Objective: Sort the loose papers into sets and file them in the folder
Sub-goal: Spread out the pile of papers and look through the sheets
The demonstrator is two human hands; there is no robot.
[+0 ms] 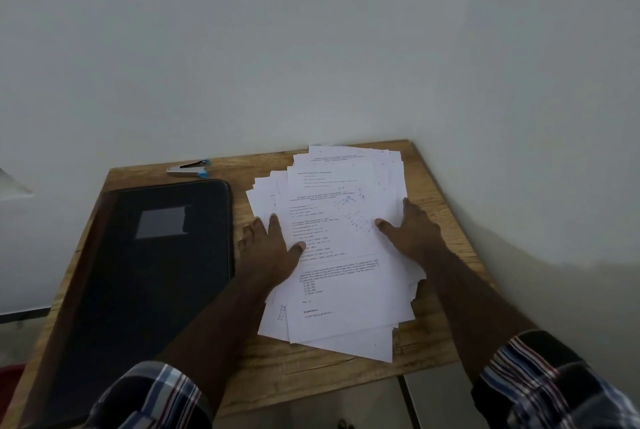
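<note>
Wooden tabletop, small, set against a pale wall. Loose papers lie in a fanned, uneven heap on its right half; printed text on the top sheets, some red pen marks near the far right of one sheet. Black folder lies closed and flat on the left half, just beside the heap, a grey label patch on its cover. Stapler, silver with blue ends, sits beyond the folder near the far edge of the tabletop.

Left hand rests palm down on the left edge of the papers, fingers straight and spread apart, thumb out over the printed sheet. Right hand rests flat on the right side of the heap, fingers straight and splayed. Neither hand curls round anything. Plaid sleeves rolled at both forearms.
</note>
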